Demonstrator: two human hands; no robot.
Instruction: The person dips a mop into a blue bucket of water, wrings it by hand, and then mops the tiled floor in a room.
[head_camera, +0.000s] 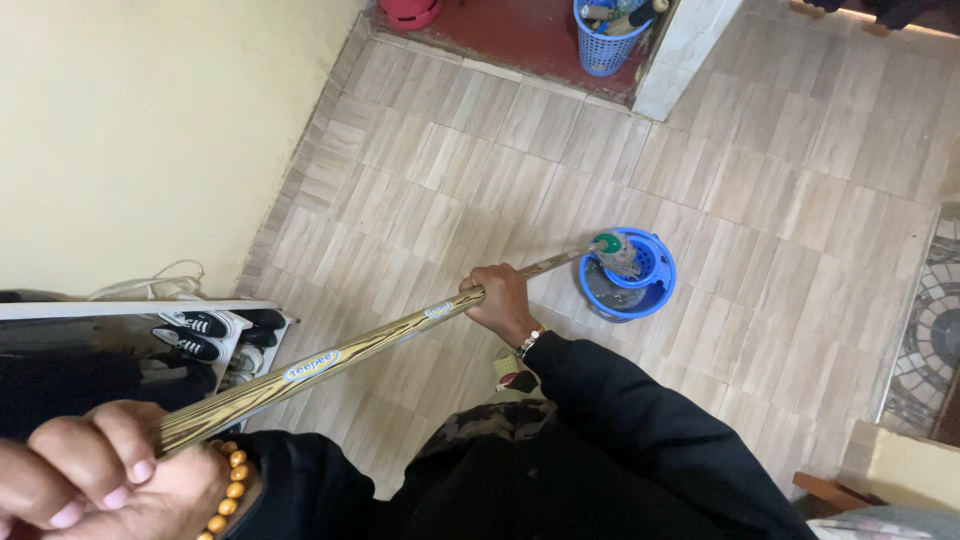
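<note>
A long mop handle (340, 358) with a wood-grain pattern runs from the lower left toward a blue mop bucket (660, 285) on the tiled floor. The mop head (618, 254) sits inside the bucket's wringer basket. My left hand (95, 475), with a beaded bracelet on the wrist, grips the near end of the handle. My right hand (500, 300), in a black sleeve with a wristwatch, grips the handle about midway, short of the bucket.
A yellow wall (150, 130) stands at the left. A shoe rack (215, 335) with black-and-white sneakers stands against it. A blue basket (603, 45) and a red object (410, 12) sit on a red floor past a doorway. A patterned mat (935, 330) lies at the right.
</note>
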